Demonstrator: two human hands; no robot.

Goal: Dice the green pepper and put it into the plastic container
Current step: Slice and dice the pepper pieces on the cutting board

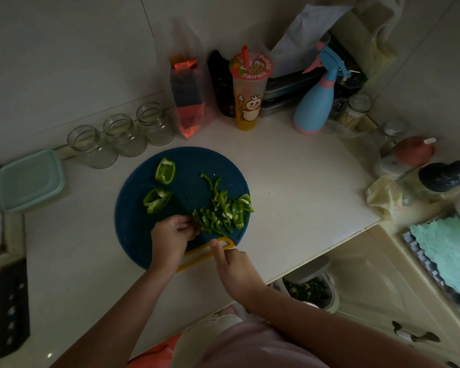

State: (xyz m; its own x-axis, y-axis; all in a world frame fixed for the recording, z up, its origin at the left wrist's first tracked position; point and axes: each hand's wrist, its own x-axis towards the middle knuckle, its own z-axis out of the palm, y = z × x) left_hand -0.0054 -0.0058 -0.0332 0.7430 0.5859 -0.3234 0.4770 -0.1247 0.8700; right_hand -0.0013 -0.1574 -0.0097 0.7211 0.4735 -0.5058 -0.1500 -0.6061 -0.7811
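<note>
A round blue cutting board (144, 235) lies on the white counter. Two larger green pepper pieces (165, 170) (157, 200) rest on its left half. A heap of green pepper strips (223, 211) covers its right half. My left hand (171, 235) presses down on the near end of the strips with curled fingers. My right hand (233, 264) is closed on a knife, index finger stretched forward; its dark blade (198, 221) is hard to make out beside my left fingertips. A teal plastic container (29, 179) with its lid on sits at the far left.
Three empty glass jars (122, 135) line the wall behind the board. A drink cup (248, 94), a blue spray bottle (316, 102) and bags stand at the back. A dark perforated blade (11, 301) lies at the left. A bin (310, 288) with green scraps sits below the counter edge.
</note>
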